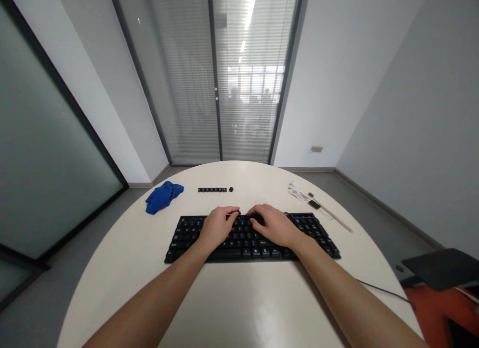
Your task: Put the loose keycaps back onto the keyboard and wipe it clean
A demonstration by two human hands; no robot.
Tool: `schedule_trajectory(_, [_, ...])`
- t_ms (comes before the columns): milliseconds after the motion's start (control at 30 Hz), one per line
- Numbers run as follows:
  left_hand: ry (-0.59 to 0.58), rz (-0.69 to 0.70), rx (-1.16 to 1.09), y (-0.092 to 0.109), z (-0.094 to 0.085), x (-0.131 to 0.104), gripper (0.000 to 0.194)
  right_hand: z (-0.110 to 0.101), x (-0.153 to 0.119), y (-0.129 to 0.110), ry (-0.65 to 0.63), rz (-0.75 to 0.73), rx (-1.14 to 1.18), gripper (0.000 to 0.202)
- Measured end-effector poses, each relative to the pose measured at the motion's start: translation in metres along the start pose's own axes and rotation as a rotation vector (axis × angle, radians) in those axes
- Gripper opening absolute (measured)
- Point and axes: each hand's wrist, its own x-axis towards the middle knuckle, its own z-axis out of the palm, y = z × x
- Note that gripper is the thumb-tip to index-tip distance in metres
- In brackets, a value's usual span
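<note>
- Black keyboard (239, 240), wide, with pale key markings and a number pad at its right end.
- It lies flat on the table (239, 308), long sides crosswise, partly covered by the left hand (217, 224) and right hand (275, 225).

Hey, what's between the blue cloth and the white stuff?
The head view shows a row of black keycaps between the cloth and the white stuff, with one separate black piece just right of the row.
</note>
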Motion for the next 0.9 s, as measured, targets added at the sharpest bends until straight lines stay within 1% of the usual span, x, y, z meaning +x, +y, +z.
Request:
schedule_trajectory(167, [-0.033, 0.010, 0.011, 0.0001, -0.0003, 0.0003, 0.027, 0.0000, -0.0004, 0.0001, 0.000, -0.014, -0.001, 0.021])
schedule_trajectory(400, [-0.030, -0.001, -0.014, 0.0017, -0.0023, 0.0004, 0.027, -0.0007, -0.0003, -0.0002, -0.002, -0.023, 0.004, 0.019])
schedule_trajectory(633, [-0.071, 0.016, 0.029, 0.0044, -0.0053, -0.0004, 0.026, -0.0004, 0.0000, 0.0004, -0.005, -0.017, 0.009, 0.021])
schedule_trajectory(900, [-0.068, 0.024, 0.041, 0.0066, -0.0071, -0.0012, 0.024, -0.0013, 0.0002, -0.0009, -0.001, -0.016, 0.009, 0.020])
